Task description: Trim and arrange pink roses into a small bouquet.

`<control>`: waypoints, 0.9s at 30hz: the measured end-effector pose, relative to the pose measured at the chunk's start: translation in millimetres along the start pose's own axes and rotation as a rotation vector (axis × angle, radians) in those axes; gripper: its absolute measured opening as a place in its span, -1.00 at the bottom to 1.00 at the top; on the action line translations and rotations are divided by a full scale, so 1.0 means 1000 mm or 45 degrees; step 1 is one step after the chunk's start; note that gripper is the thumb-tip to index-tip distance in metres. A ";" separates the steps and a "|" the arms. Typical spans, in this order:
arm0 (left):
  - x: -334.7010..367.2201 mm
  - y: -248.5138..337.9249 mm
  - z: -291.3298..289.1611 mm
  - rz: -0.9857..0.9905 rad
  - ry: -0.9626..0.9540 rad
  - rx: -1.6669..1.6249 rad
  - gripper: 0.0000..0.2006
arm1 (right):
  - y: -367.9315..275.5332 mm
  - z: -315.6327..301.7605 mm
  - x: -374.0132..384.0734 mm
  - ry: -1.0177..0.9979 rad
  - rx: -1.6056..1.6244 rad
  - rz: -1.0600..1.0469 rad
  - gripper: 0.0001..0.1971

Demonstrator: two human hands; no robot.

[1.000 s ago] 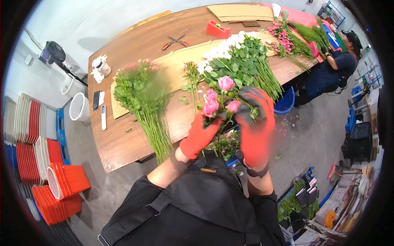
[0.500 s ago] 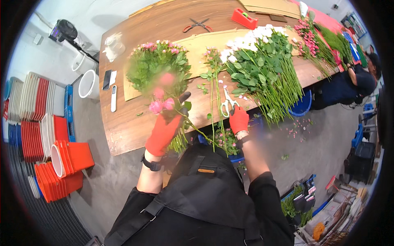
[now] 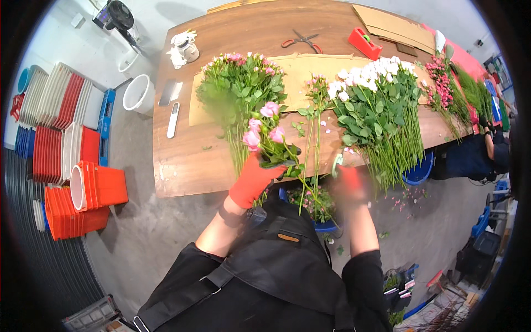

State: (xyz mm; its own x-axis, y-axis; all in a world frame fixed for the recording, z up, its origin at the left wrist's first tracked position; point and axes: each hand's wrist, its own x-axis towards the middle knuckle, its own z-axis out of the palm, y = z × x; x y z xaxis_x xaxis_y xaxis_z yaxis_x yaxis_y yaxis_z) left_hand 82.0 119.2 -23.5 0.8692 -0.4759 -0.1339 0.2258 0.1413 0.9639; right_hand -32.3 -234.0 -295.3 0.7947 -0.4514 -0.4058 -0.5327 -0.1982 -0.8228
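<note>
My left hand (image 3: 257, 178), in a red glove with dark fingers, is closed around the stem of a spray of pink roses (image 3: 265, 131). The blooms stand above the fist and the leafy stem slants down to the right. My right hand (image 3: 352, 185), gloved alike and smeared by motion, holds pale-handled scissors (image 3: 337, 164) at the table's near edge. Between the hands, a few thin pink-budded stems (image 3: 317, 110) lie on the table. A bunch of small pink roses (image 3: 240, 83) lies beyond my left hand, and white roses (image 3: 376, 97) lie beyond my right.
The wooden table (image 3: 171, 155) carries brown cardboard (image 3: 301, 66), black-and-red scissors (image 3: 301, 41), a red tape dispenser (image 3: 365, 44) and a white handheld device (image 3: 173, 120). Blue buckets (image 3: 418, 170) stand under its near edge. Stacked orange buckets (image 3: 99, 188) are at left. Another person (image 3: 464, 157) works at right.
My left hand has moved right and turned the pink rose spray more upright. My right hand has drawn the pale scissors nearer to me and to the right. The view has shifted.
</note>
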 end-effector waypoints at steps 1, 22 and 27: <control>-0.006 0.001 -0.005 0.017 0.046 0.007 -0.47 | -0.046 -0.004 -0.030 -0.091 0.312 0.122 -0.57; -0.021 0.038 0.094 0.520 -0.755 0.515 -0.47 | -0.166 -0.122 -0.286 -0.841 0.711 -0.048 -0.36; -0.022 0.030 0.097 0.669 -0.771 0.540 -0.47 | -0.180 -0.133 -0.301 -0.648 0.387 -0.274 -0.34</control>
State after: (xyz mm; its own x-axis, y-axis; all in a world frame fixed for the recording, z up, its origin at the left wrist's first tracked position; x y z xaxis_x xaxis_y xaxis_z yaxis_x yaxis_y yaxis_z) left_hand 27.0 49.2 30.7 0.4076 -0.8322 0.3759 -0.4202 0.1945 0.8863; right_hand -214.2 -178.4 28.0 0.9537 0.0564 -0.2956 -0.2984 0.0512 -0.9531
